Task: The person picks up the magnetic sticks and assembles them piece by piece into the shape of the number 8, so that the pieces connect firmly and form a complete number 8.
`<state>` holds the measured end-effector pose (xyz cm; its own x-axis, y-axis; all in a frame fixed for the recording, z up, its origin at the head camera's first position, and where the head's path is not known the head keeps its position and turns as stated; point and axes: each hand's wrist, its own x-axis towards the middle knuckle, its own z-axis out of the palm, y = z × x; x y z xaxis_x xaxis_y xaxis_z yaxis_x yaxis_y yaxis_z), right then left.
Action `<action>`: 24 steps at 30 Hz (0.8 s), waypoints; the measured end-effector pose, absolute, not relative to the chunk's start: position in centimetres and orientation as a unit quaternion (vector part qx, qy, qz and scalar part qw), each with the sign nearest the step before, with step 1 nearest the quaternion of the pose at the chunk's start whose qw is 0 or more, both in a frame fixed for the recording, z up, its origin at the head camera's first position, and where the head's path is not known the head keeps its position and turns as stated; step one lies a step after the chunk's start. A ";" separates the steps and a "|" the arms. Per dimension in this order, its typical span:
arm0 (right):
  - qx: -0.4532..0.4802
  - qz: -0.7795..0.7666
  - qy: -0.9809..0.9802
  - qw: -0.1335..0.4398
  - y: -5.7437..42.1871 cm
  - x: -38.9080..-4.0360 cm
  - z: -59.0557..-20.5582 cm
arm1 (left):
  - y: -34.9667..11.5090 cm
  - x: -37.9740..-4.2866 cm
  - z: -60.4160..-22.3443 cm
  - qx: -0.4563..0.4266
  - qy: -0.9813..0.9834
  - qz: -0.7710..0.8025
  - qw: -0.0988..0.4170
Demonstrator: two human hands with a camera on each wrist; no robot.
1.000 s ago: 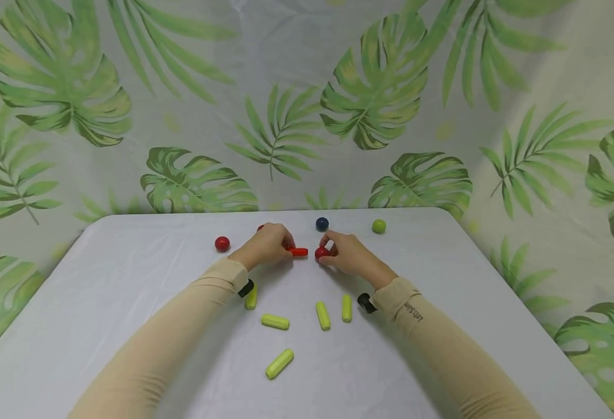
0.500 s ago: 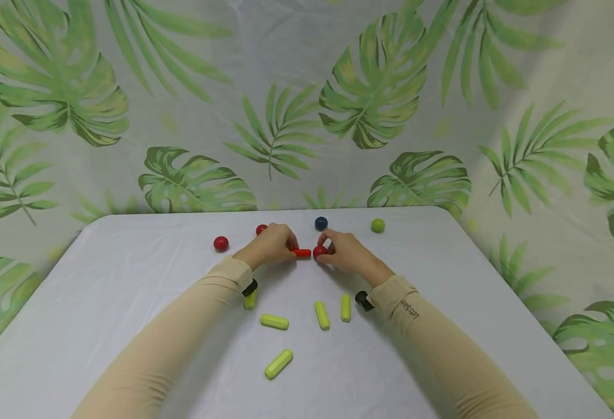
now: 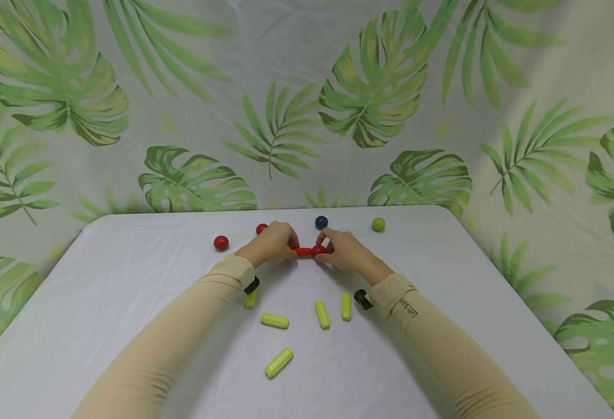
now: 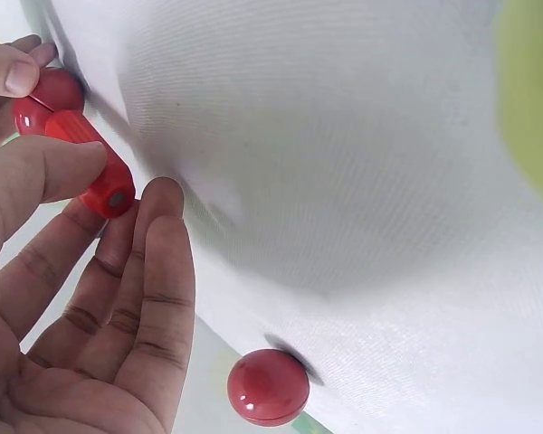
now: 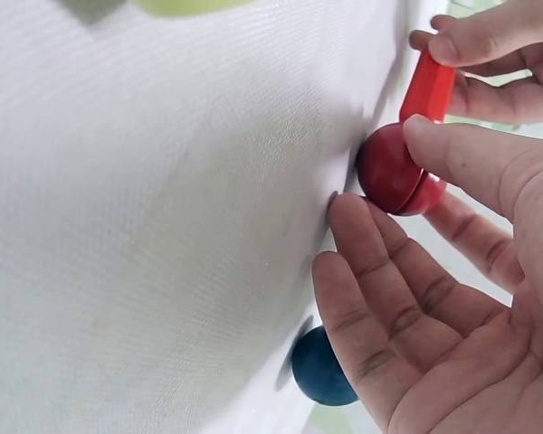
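My left hand (image 3: 277, 242) pinches a red ridged stick (image 4: 109, 185) between thumb and fingers, near the far side of the table. In my right hand (image 3: 344, 251) is a red ball (image 5: 391, 170), held by thumb and fingers. The stick's end meets the ball in both wrist views. A round dark spot marks the stick's near end in the left wrist view. Close to my left hand lies another red ball (image 4: 268, 387). Beyond my right hand rests a dark blue ball (image 5: 324, 367).
A third red ball (image 3: 221, 243) sits at the left, a green ball (image 3: 378, 224) at the back right. Several yellow-green sticks (image 3: 279, 364) are scattered nearer the front of the white table (image 3: 390, 372). A leaf-print cloth (image 3: 286, 58) hangs behind.
My left hand has shifted slightly right with the red stick, and my right hand slightly left with the ball. The gap between stick and ball has closed.
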<state>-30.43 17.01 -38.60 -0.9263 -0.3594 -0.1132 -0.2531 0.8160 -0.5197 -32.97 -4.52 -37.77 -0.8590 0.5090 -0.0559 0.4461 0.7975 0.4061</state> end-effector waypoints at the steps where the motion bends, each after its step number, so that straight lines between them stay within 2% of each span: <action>1: -0.162 -0.255 0.948 0.102 17.0 -30.4 -38.6 | -4.5 -33.0 -37.7 0.251 0.945 0.193 0.083; 24: -0.148 -0.255 0.951 0.095 16.9 -30.5 -38.9 | -4.7 -32.7 -37.6 0.250 0.946 0.183 0.096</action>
<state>-30.51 16.85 -38.91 -0.9378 -0.3307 -0.1056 -0.2332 0.8255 -0.5139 -32.73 -4.73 -37.55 -0.8564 0.5082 -0.0906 0.4377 0.8079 0.3947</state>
